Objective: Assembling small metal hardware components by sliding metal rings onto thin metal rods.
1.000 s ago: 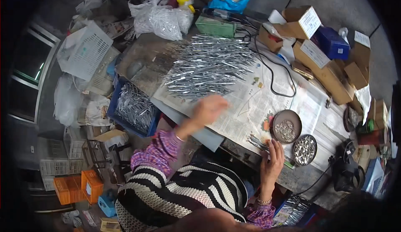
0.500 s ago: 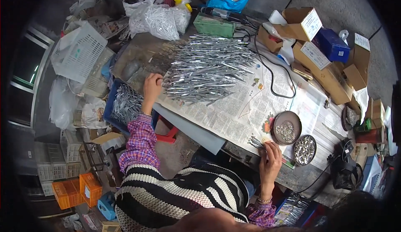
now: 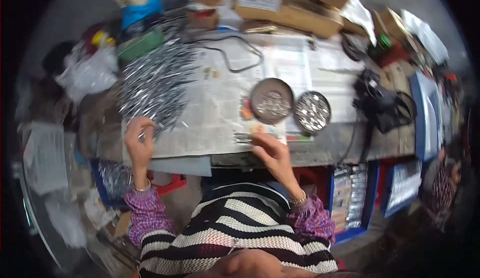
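My left hand (image 3: 139,140) is at the near edge of a wide heap of thin silvery metal strips (image 3: 162,78) on newspaper. Its fingers are curled in toward the thumb, and blur hides what they may grip. Further right, my right hand (image 3: 274,154) rests low over the newspaper (image 3: 215,123), thumb and forefinger apart. Its fingertips reach the end of a small bunch of thin metal pieces (image 3: 243,138), which seems to lie on the paper. Just beyond stand a brown round dish (image 3: 259,89) of small shiny parts and a second dish (image 3: 327,123) fuller of them.
A dark cable (image 3: 235,68) loops over the paper. Cardboard boxes (image 3: 300,18) line the back, near a green box (image 3: 141,46). Black equipment with straps (image 3: 382,103) sits at right. Blue trays of metal pieces (image 3: 374,193) are below the table edge. Another person (image 3: 440,193) is far right.
The view has swung right, so the heap now appears further left. My left hand has come to the heap's near edge. My right hand stays by the small bunch, thumb more apart.
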